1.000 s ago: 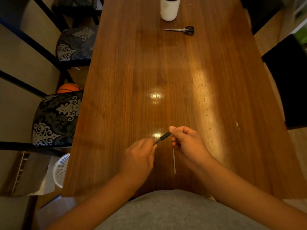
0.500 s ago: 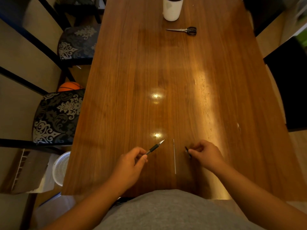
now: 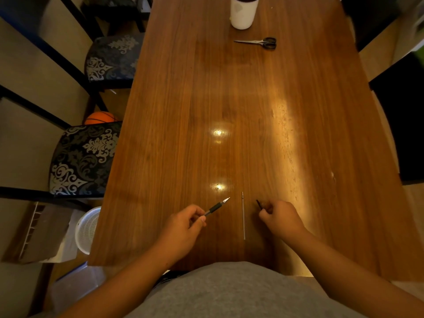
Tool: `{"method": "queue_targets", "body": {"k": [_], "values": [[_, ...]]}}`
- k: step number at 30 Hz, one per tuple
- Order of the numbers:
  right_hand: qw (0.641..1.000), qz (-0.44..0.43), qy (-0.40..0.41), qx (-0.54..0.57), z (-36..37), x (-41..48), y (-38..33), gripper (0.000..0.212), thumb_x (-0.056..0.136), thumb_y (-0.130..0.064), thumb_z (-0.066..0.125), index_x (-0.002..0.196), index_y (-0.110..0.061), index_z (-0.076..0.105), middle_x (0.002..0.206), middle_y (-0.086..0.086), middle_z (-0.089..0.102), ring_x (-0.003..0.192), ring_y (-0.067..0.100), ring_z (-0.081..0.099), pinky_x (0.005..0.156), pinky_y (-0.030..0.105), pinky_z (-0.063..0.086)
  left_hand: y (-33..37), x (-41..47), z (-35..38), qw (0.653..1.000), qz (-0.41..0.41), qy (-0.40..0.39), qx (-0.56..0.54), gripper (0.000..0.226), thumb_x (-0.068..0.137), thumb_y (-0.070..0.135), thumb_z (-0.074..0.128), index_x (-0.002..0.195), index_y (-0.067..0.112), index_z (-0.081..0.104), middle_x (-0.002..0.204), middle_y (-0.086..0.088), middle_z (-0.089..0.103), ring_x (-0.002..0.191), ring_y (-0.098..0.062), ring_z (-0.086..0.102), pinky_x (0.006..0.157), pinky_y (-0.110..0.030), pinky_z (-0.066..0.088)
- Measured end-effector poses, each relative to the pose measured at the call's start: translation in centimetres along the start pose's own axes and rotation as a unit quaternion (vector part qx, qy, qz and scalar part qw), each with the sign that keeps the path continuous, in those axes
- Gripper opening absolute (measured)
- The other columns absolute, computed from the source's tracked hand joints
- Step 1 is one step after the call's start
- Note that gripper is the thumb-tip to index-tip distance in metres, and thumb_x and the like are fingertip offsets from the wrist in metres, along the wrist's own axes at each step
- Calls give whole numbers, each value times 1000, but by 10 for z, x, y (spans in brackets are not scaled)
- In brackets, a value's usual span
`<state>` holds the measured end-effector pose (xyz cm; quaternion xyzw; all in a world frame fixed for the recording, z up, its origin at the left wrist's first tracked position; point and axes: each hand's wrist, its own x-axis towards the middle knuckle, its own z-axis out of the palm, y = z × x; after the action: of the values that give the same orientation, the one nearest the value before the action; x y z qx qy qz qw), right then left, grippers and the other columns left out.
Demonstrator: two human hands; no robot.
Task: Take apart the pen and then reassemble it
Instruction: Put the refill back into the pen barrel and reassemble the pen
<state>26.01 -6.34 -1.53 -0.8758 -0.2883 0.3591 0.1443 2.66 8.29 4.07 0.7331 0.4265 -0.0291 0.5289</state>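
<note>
My left hand (image 3: 183, 226) pinches the pen's front section (image 3: 216, 206), a black rubber grip with a silver tip that points up and to the right, just above the table. The thin ink refill (image 3: 243, 215) lies on the wooden table (image 3: 298, 203) between my hands, running straight away from me. My right hand (image 3: 281, 218) rests on the table to the right of the refill, its fingers curled round a small dark pen part (image 3: 258, 204) that sticks out at the upper left. The rest of that part is hidden in my fingers.
Black-handled scissors (image 3: 257, 42) and a white cup (image 3: 242, 12) sit at the far end of the table. Patterned chairs (image 3: 80, 157) stand along the left side, with an orange ball (image 3: 98, 117) and a white basket (image 3: 88, 228) on the floor.
A second ago both hands held the pen together above the refill. They have pulled apart: my left hand keeps the grip section, my right hand has carried the dark part down to the right.
</note>
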Motion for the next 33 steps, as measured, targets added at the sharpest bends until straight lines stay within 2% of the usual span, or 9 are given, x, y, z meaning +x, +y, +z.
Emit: {"method": "queue_targets", "body": {"k": [2, 4, 8, 13, 16, 19, 23, 29, 33], "values": [[993, -18, -17, 116, -7, -7, -11, 12, 88, -25, 63, 82, -35, 64, 67, -5, 68, 56, 6, 65, 45, 19, 47, 3, -1, -1, 1000, 6, -1, 0, 10, 95, 22, 56, 94, 29, 63, 84, 3, 70, 75, -22, 66, 66, -43, 56], [973, -49, -41, 220, -15, -16, -24, 17, 90, -24, 63, 84, -36, 71, 67, -11, 69, 51, 2, 60, 45, 14, 44, 5, -1, -3, 1000, 13, 4, -9, 10, 95, 20, 56, 96, 27, 64, 84, 4, 70, 76, -24, 66, 69, -45, 56], [940, -68, -72, 325, -31, -24, -41, 15, 90, -18, 64, 91, -27, 76, 59, -11, 60, 52, 7, 50, 49, 24, 43, 10, -1, -6, 1000, 24, 0, -12, 14, 95, 21, 56, 94, 33, 62, 86, 4, 69, 77, -21, 66, 70, -45, 56], [930, -82, -110, 341, -42, -25, -49, 15, 90, -13, 63, 91, -21, 76, 55, -9, 54, 52, 11, 44, 51, 28, 37, 10, 1, -6, 999, 40, -7, -4, 12, 95, 23, 57, 99, 31, 65, 87, 3, 69, 79, -18, 66, 72, -45, 58], [927, -87, -124, 342, -43, -26, -51, 16, 91, -12, 61, 91, -20, 76, 53, -10, 53, 50, 10, 42, 50, 28, 36, 8, 0, -7, 999, 47, -12, 10, 13, 94, 27, 58, 98, 37, 64, 87, 6, 67, 77, -10, 64, 68, -36, 56], [925, -91, -136, 343, -44, -30, -56, 16, 91, -11, 61, 92, -17, 76, 52, -11, 52, 50, 10, 42, 50, 27, 36, 7, 0, -6, 998, 61, -9, 24, 13, 93, 27, 59, 99, 38, 64, 85, 11, 64, 72, 0, 58, 62, -23, 49], [923, -92, -144, 344, -46, -36, -65, 14, 91, -7, 60, 94, -9, 74, 51, -11, 52, 49, 9, 42, 49, 25, 36, 8, 0, -6, 997, 72, -8, 29, 12, 93, 25, 60, 100, 33, 67, 83, 13, 62, 71, 4, 55, 64, -19, 43], [925, -103, -158, 329, -49, -41, -74, 14, 92, -8, 59, 98, -4, 71, 56, -1, 51, 50, 10, 45, 48, 23, 39, 11, -1, -6, 996, 83, -6, 30, 12, 93, 27, 60, 100, 33, 68, 83, 12, 64, 77, 2, 58, 63, -19, 45], [919, -109, -167, 340, -51, -40, -76, 15, 93, -12, 58, 99, -4, 69, 64, 0, 58, 57, 9, 56, 51, 21, 45, 13, -2, -8, 997, 71, -31, 13, 13, 93, 27, 59, 99, 37, 66, 83, 9, 70, 74, -10, 62, 66, -35, 54]]}}
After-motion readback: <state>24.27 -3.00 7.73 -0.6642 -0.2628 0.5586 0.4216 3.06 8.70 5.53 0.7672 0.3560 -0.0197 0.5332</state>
